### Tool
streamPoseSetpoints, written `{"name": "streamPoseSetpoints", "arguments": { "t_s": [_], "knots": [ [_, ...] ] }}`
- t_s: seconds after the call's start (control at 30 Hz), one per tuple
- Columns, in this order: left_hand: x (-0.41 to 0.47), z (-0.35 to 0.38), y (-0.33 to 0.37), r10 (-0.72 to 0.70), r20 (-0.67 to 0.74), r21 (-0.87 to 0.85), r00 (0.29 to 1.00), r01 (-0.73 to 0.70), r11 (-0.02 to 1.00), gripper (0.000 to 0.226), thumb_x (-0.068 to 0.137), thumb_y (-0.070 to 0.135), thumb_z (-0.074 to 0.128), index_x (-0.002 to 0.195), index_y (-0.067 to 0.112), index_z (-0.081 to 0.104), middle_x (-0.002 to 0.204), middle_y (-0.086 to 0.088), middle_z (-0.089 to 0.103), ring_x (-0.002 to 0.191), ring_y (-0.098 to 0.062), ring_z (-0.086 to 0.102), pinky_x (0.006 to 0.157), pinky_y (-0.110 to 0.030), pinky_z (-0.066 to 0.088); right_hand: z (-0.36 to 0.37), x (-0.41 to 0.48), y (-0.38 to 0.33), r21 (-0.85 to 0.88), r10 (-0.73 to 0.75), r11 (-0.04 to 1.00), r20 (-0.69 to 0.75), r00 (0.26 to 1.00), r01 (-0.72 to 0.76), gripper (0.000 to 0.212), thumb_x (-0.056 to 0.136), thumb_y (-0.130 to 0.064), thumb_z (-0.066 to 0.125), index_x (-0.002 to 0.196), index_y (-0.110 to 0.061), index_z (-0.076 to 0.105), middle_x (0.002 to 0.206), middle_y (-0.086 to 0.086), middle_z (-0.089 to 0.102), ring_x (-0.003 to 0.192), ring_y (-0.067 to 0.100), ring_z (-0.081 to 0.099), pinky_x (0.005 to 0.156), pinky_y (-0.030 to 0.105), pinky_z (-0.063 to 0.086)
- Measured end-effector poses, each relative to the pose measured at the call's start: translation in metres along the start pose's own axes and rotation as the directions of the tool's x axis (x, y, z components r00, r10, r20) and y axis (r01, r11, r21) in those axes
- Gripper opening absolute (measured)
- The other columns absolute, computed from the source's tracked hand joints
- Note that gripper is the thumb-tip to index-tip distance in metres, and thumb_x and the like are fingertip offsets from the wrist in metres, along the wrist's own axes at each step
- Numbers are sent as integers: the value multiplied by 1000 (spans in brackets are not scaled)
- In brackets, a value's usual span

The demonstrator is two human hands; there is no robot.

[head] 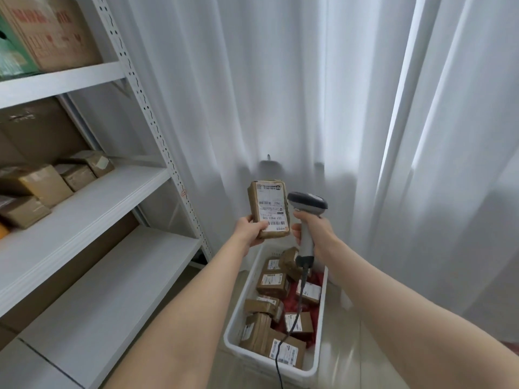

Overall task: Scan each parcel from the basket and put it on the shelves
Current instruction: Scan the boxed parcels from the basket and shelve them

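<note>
My left hand (250, 229) grips a small brown parcel (268, 200) by its lower end, its white label with barcodes facing me. Right beside it, my right hand (314, 228) grips the handle of a grey barcode scanner (307, 204), whose dark head sits level with the label. The scanner's black cable hangs down over the basket. Below the hands a white basket (238, 301) stands on the floor and holds several brown labelled parcels (271, 284). The white metal shelves (92, 203) rise on the left.
On the middle shelf lie several small brown parcels (39, 183); large cartons (50, 32) fill the top shelf. The lower shelf board (112, 290) is bare. White curtains (309, 94) hang behind and to the right of the basket.
</note>
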State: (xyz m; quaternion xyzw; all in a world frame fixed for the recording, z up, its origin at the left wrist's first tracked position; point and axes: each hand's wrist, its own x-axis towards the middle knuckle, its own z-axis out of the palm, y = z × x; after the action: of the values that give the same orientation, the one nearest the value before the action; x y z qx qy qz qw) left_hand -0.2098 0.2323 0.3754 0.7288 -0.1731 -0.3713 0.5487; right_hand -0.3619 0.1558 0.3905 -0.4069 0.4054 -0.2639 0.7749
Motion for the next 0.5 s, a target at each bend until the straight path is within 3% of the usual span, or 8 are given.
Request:
{"name": "streamPoseSetpoints", "arguments": {
  "t_s": [0.2,0.5],
  "knots": [
    [17,-3,-13,1,-58,19,998,0,1000,39,92,10,60,130,13,53,115,-7,68,89,-17,66,63,-25,55,23,-11,3,-122,49,992,75,996,-40,14,89,-9,63,100,-2,58,62,9,54,47,17,50,45,24,45],
    [28,-10,-18,-14,-77,15,997,15,1000,34,93,9,59,127,12,55,110,-7,68,83,-16,64,58,-25,51,32,-16,-3,-183,76,981,73,994,-62,31,90,-10,59,118,4,56,64,9,53,48,16,47,45,24,42]
  ]
}}
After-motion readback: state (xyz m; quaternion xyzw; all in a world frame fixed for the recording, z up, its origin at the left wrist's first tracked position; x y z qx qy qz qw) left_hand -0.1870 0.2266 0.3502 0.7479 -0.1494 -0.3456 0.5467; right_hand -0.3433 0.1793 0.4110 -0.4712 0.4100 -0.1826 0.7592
